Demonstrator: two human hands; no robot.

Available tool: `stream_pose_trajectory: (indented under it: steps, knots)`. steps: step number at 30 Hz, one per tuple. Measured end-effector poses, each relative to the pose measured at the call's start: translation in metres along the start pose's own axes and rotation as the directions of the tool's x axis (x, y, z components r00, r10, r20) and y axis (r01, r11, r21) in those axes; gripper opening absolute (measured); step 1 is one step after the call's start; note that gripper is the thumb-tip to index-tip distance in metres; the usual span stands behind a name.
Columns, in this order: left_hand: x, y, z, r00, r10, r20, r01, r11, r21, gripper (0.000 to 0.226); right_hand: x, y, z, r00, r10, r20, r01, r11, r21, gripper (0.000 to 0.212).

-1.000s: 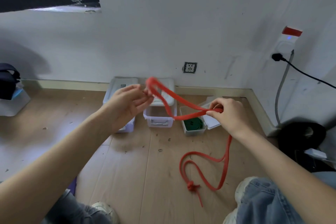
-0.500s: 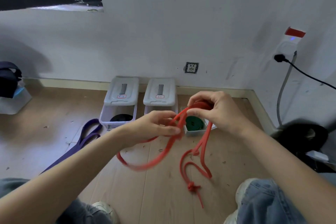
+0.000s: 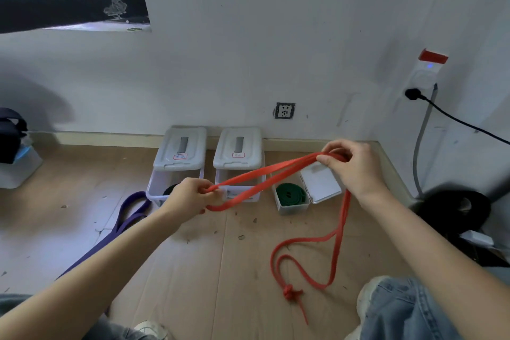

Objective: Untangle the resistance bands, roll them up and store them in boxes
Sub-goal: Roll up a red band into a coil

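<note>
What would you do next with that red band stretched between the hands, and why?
Probably lay the held loop down and work on the knot. The red band trails from the right hand to the floor, still knotted there, while the left hand holds the loop's other end. Rolling likely cannot start yet.

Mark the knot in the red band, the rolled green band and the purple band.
knot in the red band (image 3: 289,293), head view, on the knot's bulge.
rolled green band (image 3: 289,194), head view, top of the coil.
purple band (image 3: 129,208), head view, on its looped end.

We see the hands drawn apart: left hand (image 3: 193,196) and right hand (image 3: 350,165) now stretch the red band (image 3: 262,176) taut
</note>
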State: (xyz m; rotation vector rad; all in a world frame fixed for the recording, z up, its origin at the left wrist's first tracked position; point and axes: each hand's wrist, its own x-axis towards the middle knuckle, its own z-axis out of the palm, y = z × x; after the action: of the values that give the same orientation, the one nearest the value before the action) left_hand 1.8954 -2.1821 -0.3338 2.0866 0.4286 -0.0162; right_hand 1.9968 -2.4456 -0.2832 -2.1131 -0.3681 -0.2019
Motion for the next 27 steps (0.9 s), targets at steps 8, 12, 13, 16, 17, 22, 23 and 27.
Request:
stream_pose_trajectory:
  steps: [8, 12, 13, 16, 17, 22, 23, 27]
  knots:
    - [0.005, 0.033, -0.032, 0.983, 0.139, 0.117, 0.037, 0.475, -0.879, 0.022, -0.003, 0.014, 0.006, 1.0, 0.021, 0.021, -0.018, 0.99, -0.138, 0.012]
    - [-0.007, 0.04, -0.037, 0.821, 0.356, 0.446, 0.177, 0.584, -0.792, 0.031, -0.002, 0.014, 0.005, 0.999, 0.041, -0.01, -0.042, 0.991, -0.127, 0.006]
    - [-0.01, 0.037, -0.036, 0.775, 0.315, 0.548, 0.197, 0.704, -0.683, 0.033, -0.001, 0.012, 0.003, 0.999, 0.046, -0.011, -0.047, 0.993, -0.104, 0.006]
    - [-0.005, 0.025, -0.023, 0.846, -0.039, 0.532, 0.162, 0.969, -0.186, 0.035, -0.005, -0.004, 0.001, 0.994, -0.003, 0.11, 0.01, 0.998, -0.068, 0.009]
    - [-0.003, 0.023, -0.019, 0.91, -0.12, 0.396, 0.112, 0.993, 0.042, 0.035, -0.009, -0.012, 0.003, 0.981, -0.047, 0.186, 0.064, 0.994, -0.087, 0.01]
    - [-0.011, 0.045, 0.006, 0.902, 0.279, 0.328, -0.286, 0.958, -0.029, 0.044, -0.03, -0.047, 0.02, 0.867, -0.328, 0.375, 0.372, 0.927, -0.049, 0.01]
    - [-0.014, 0.05, 0.013, 0.88, 0.333, 0.338, -0.326, 0.942, -0.078, 0.033, -0.033, -0.052, 0.021, 0.858, -0.353, 0.373, 0.384, 0.923, -0.011, 0.01]
    - [-0.015, 0.038, 0.031, 0.886, 0.334, 0.321, -0.382, 0.919, 0.1, 0.008, -0.025, -0.059, 0.011, 0.919, -0.3, 0.255, 0.269, 0.951, 0.15, 0.013]
